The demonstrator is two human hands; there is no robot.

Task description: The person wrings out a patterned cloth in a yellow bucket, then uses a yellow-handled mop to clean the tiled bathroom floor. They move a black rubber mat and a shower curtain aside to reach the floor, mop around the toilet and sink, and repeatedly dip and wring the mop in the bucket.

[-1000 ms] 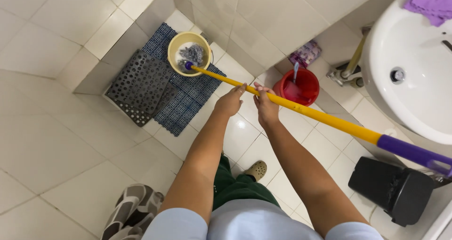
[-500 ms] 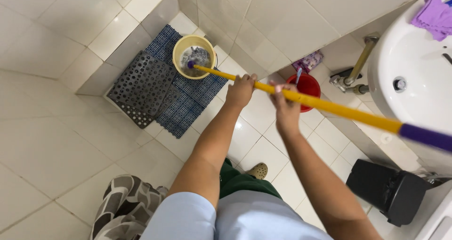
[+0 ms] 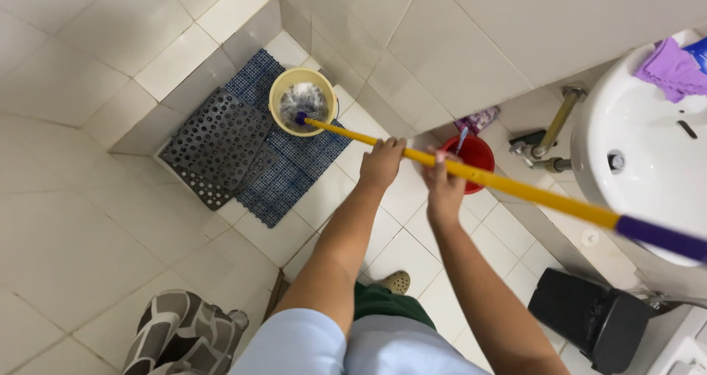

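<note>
A long yellow mop handle [image 3: 537, 195] with a purple end crosses the view from lower right to upper left. My left hand [image 3: 381, 163] and my right hand [image 3: 444, 186] both grip it near its middle, the left further down the shaft. The mop head [image 3: 302, 104], pale and stringy, sits inside a round yellow bucket [image 3: 282, 88] that stands on a blue mat [image 3: 283, 176] on the tiled floor.
A black perforated mat [image 3: 213, 143] lies beside the blue one. A small red bucket [image 3: 479, 154] stands by the wall under a white sink [image 3: 633, 176] with a purple cloth [image 3: 670, 66]. A black bin [image 3: 596, 323] is at lower right, a patterned cloth [image 3: 173, 331] at lower left.
The view has shifted so the yellow bucket and mats sit more toward the centre. Both hands stay on the handle, and the mop head stays in the bucket.
</note>
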